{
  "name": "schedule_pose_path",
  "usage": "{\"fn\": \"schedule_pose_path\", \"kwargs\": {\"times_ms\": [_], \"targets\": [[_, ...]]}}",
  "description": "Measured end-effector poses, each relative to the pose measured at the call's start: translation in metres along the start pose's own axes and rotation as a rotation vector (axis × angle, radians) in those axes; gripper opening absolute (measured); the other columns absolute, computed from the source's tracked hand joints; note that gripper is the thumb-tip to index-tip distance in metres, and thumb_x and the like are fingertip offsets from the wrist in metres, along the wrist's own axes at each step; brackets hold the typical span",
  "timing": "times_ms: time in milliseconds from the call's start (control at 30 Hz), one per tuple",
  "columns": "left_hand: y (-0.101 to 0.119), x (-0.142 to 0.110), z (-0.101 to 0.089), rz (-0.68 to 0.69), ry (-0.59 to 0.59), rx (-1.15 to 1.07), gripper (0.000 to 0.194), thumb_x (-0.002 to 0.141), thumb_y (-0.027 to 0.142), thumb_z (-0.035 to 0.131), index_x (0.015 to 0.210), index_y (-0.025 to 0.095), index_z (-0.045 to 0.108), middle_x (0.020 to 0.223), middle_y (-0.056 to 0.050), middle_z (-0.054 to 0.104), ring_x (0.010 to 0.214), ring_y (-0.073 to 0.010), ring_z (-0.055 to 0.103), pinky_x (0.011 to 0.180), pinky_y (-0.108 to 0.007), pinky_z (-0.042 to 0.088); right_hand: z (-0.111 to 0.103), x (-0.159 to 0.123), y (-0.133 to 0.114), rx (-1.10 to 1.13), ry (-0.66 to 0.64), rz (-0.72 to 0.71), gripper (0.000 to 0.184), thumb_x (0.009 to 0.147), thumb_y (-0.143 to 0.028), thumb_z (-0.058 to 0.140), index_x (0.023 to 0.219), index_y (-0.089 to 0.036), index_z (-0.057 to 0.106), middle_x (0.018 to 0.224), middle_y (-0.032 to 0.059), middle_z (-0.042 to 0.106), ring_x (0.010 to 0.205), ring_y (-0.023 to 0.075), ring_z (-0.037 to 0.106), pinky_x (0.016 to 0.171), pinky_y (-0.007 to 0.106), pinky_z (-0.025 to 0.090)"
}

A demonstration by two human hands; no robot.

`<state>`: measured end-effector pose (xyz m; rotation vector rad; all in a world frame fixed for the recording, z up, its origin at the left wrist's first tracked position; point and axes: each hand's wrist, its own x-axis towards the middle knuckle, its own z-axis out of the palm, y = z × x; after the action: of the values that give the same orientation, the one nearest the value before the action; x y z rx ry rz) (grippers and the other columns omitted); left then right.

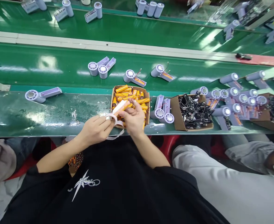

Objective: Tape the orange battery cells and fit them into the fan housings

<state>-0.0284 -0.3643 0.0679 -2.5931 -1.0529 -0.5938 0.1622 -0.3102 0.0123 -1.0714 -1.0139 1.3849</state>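
My right hand [133, 119] holds an orange cylindrical battery [121, 106] with a white strip stuck along it, just over a cardboard box [148, 93] filled with several orange batteries. My left hand [95, 129] pinches a white tape strip [115, 119] that loops between both hands and trails down toward my black shirt. Both hands meet at the near edge of the green worktable [57, 112].
Lilac handheld fan housings [42, 94] lie along the table and the green conveyor belt [57, 67] behind it. A second cardboard box [175, 116] of black parts stands right of the batteries, with more fans [232, 99] beyond. People sit close on both sides.
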Motion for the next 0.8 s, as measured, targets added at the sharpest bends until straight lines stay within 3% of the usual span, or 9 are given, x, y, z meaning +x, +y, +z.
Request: {"fn": "schedule_pose_path", "kwargs": {"times_ms": [67,200,333,433,533,633,733,800], "targets": [[0.005,-0.010,-0.003,-0.061,-0.012,-0.010,0.017,0.105,0.012,0.063,0.102,0.024,0.074,0.077,0.000,0.066,0.072,-0.0184,0.055,0.063,-0.041,0.036,-0.023,0.021,-0.012,-0.077,0.000,-0.061,0.080,0.085,-0.066,0.084,0.152,-0.033,0.055,0.117,0.0067,0.079,0.106,0.0274,0.082,0.090,0.045,0.074],[-0.006,-0.037,0.007,-0.223,-0.049,0.061,0.016,0.107,0.016,0.064,0.109,0.026,0.076,0.088,-0.002,0.076,0.080,-0.0211,0.058,0.066,-0.041,0.038,-0.068,0.052,-0.036,-0.138,0.129,-0.244,0.066,0.100,-0.070,0.064,0.158,-0.044,0.049,0.149,0.0093,0.066,0.132,0.0310,0.074,0.096,0.048,0.072],[-0.032,-0.057,0.036,-0.306,-0.101,0.051,0.013,0.107,0.029,0.069,0.100,0.022,0.078,0.085,-0.004,0.076,0.080,-0.0225,0.059,0.067,-0.039,0.041,-0.082,0.039,-0.030,-0.055,0.145,-0.204,0.063,0.095,-0.063,0.075,0.152,-0.046,0.053,0.157,0.0058,0.061,0.134,0.0279,0.072,0.096,0.041,0.072],[-0.038,-0.068,0.044,-0.415,-0.102,0.008,0.019,0.105,0.036,0.073,0.093,0.022,0.078,0.079,-0.005,0.074,0.078,-0.0229,0.059,0.068,-0.038,0.041,-0.088,0.021,-0.018,0.018,0.133,-0.150,0.057,0.092,-0.058,0.080,0.144,-0.043,0.061,0.154,0.0040,0.063,0.127,0.0237,0.074,0.092,0.035,0.072],[-0.015,-0.080,0.037,-0.360,-0.107,-0.107,0.014,0.104,0.035,0.075,0.097,0.024,0.078,0.083,-0.004,0.076,0.078,-0.0204,0.060,0.069,-0.037,0.042,-0.098,0.015,-0.014,0.044,0.146,-0.135,0.050,0.091,-0.054,0.083,0.137,-0.042,0.066,0.148,0.0030,0.067,0.121,0.0218,0.075,0.087,0.033,0.071],[0.033,-0.090,0.040,-0.176,-0.221,-0.275,0.007,0.106,0.030,0.071,0.103,0.026,0.076,0.092,-0.003,0.078,0.079,-0.0175,0.063,0.070,-0.035,0.046,-0.106,0.016,-0.017,0.058,0.154,-0.130,0.052,0.088,-0.054,0.085,0.135,-0.040,0.067,0.145,0.0032,0.068,0.118,0.0218,0.075,0.083,0.032,0.072],[0.077,-0.092,0.063,-0.200,-0.436,-0.286,0.015,0.106,0.018,0.061,0.108,0.024,0.075,0.094,-0.005,0.077,0.081,-0.0191,0.067,0.070,-0.035,0.052,-0.107,0.015,-0.019,0.059,0.143,-0.116,0.060,0.085,-0.057,0.085,0.139,-0.041,0.064,0.151,0.0038,0.066,0.123,0.0240,0.074,0.083,0.035,0.072],[0.093,-0.090,0.081,-0.260,-0.503,-0.249,0.023,0.105,0.011,0.055,0.111,0.021,0.075,0.096,-0.008,0.076,0.080,-0.0206,0.068,0.069,-0.035,0.053,-0.106,0.011,-0.019,0.058,0.136,-0.119,0.063,0.085,-0.058,0.085,0.141,-0.042,0.063,0.155,0.0042,0.064,0.127,0.0255,0.073,0.085,0.037,0.073]]}}
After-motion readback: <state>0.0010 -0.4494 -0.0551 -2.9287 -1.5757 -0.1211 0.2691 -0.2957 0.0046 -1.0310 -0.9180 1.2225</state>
